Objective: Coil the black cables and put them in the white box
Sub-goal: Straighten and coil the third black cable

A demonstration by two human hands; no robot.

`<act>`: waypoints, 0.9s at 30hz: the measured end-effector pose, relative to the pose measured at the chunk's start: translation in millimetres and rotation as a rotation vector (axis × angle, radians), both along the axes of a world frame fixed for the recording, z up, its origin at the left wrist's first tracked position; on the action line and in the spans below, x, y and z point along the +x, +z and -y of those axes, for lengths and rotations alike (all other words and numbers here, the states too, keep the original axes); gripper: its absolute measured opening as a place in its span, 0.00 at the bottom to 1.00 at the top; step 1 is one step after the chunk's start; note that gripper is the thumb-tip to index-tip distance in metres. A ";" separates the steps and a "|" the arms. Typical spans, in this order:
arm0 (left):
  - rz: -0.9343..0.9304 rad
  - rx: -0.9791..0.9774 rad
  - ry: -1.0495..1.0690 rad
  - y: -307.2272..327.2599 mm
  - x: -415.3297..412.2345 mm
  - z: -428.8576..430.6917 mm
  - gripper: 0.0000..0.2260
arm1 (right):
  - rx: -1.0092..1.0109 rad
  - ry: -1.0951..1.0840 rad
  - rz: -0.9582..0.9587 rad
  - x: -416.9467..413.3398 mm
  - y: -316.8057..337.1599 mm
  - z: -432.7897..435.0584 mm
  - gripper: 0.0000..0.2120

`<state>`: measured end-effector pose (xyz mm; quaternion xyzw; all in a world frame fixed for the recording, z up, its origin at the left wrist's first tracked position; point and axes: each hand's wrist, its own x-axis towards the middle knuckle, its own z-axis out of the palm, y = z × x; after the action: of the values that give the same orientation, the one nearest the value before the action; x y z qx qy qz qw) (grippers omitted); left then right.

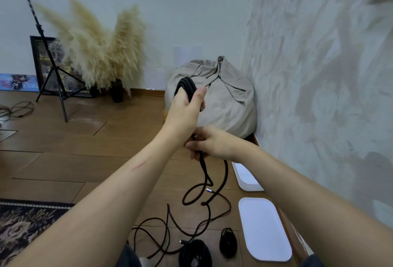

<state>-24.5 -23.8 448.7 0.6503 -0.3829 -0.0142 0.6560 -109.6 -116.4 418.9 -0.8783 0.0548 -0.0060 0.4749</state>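
near floor: coiled black bundles (194,253), white lid (264,229) to their right | loose black cable (227,172) trails on floor, rising to both hands | white box (247,179) beyond lid, by right wall | right hand (212,143) pinches cable | left hand (187,106), farther, grips its coiled loops (187,82) | beanbag (229,105) behind

The open white plastic box (247,178) lies along the pale textured wall (319,75), shut in on the right; the beige fabric bean bag (229,105) seems to stand just beyond its far end. A flat white lid (263,228) lies nearer. Loose black braided cable (197,194) sprawls over the brown wooden floor (63,149) to its left; further left the boards run open to the black tripod stand (53,70).
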 end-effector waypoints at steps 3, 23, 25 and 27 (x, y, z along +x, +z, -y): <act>0.049 0.070 0.129 -9.3 20.2 -1.5 0.23 | -0.027 0.076 -0.068 2.1 0.6 -10.9 0.04; -0.028 0.382 -0.285 -34.8 2.1 9.1 0.24 | -0.398 -0.297 0.457 -19.8 32.0 60.0 0.05; -0.029 0.369 -0.263 -36.9 0.5 9.7 0.24 | -0.388 -0.299 0.437 -18.8 29.3 61.7 0.04; -0.026 0.367 -0.246 -39.3 1.3 8.8 0.24 | -0.403 -0.288 0.409 -17.7 25.3 63.7 0.03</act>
<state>-23.2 -32.6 409.3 0.7068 -0.4419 -0.1720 0.5250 -127.3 -180.1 444.2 -0.9185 0.0799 -0.2603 0.2866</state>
